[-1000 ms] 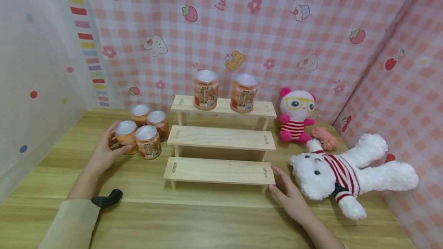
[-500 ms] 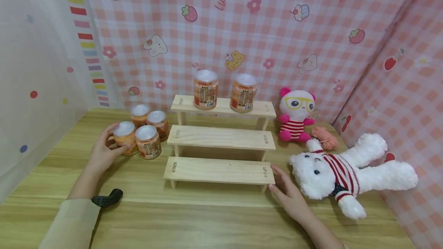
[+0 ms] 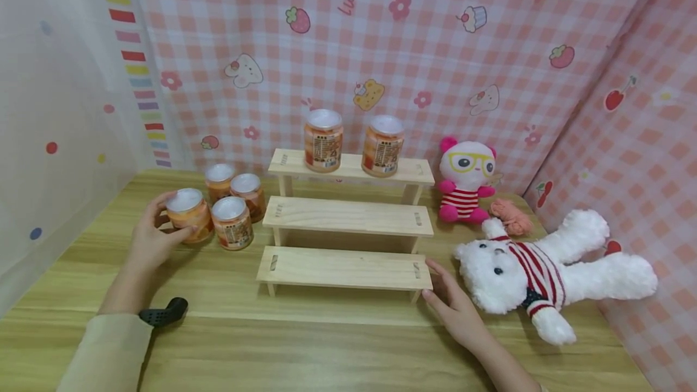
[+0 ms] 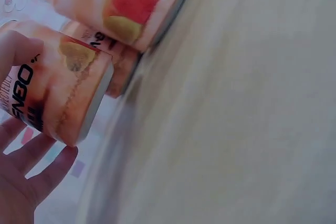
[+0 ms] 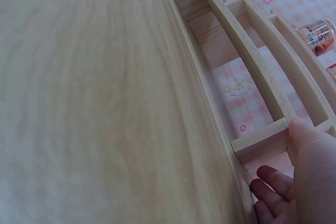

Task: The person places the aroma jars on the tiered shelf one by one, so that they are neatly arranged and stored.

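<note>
In the head view, my left hand (image 3: 149, 238) holds a jar (image 3: 189, 216) with a pale lid and orange print, fingers and thumb round its sides. The left wrist view shows this jar (image 4: 60, 87) with its base apart from the tabletop. Several similar jars stand close by, the nearest jar (image 3: 233, 224) just right of it. My right hand (image 3: 454, 307) touches the right end of the lowest step of a three-step wooden display rack (image 3: 343, 268). In the right wrist view, the thumb lies at the step's front corner and the other visible fingers are loosely bent beside the leg.
Two jars, a left jar (image 3: 323, 143) and a right jar (image 3: 383, 147), stand on the rack's top step. Right of the rack are a pink-and-white plush toy (image 3: 465, 183), coral yarn (image 3: 510, 216) and a white plush bear (image 3: 536, 271) lying down. Checked curtains hang behind.
My left hand has drawn its jar to the left, widening the gap to the nearest jar. My right hand and the rack have stayed in place.
</note>
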A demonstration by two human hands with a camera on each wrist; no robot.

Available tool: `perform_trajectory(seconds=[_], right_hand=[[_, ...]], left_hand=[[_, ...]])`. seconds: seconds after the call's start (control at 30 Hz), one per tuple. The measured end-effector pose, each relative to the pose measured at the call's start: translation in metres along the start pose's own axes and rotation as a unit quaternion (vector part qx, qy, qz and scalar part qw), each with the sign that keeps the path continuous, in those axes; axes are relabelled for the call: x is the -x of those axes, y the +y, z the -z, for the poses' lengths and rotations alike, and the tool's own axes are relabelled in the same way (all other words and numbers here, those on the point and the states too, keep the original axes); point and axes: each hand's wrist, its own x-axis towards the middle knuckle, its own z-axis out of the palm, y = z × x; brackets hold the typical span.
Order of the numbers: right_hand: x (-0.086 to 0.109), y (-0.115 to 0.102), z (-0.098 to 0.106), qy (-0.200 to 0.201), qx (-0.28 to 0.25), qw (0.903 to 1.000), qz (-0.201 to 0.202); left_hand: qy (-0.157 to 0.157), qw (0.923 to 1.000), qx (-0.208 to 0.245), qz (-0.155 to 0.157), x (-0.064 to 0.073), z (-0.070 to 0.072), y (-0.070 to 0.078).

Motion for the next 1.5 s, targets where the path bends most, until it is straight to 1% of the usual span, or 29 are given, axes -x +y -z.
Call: perform_trajectory(seconds=[0.17,0.27,0.4,0.47,0.67,0.77,1.03,1.2,1.37,1.5], right_hand=[[0.0,0.0,0.0,0.0,-0.001,1.0,-0.002],[0.0,-0.001,0.0,0.0,0.0,1.0,-0.001],[0.0,0.0,0.0,0.0,0.002,1.0,0.006],[-0.001,0.0,0.0,0.001,0.002,1.0,0.006],[0.0,-0.001,0.0,0.0,0.008,1.0,0.002],[0.0,-0.003,0.0,0.001,0.011,0.9999,0.0],[0.001,-0.004,0.0,0.001,0.005,0.9999,-0.009],[0.0,-0.002,-0.001,0.003,0.004,1.0,0.004],[0.001,-0.003,-0.001,0.006,0.004,0.9999,0.009],[0.0,-0.003,-0.001,0.008,0.006,0.9999,0.01]], left_hand=[[0.018,0.9998,-0.005,0.005,-0.001,0.01,0.008],[0.032,0.9995,-0.006,0.002,-0.002,0.015,0.012],[0.053,0.9985,-0.002,-0.01,-0.003,0.018,0.022],[0.059,0.9981,0.002,-0.014,-0.004,0.02,0.028],[0.068,0.9975,0.0,-0.021,-0.005,0.023,0.046],[0.067,0.9974,0.0,-0.026,-0.006,0.023,0.052],[0.056,0.9974,-0.012,-0.044,-0.006,0.017,0.075],[0.047,0.9971,0.003,-0.06,-0.006,0.01,0.092],[0.033,0.9975,0.013,-0.061,-0.004,0.001,0.107],[0.024,0.9971,0.02,-0.069,-0.002,-0.008,0.12]])
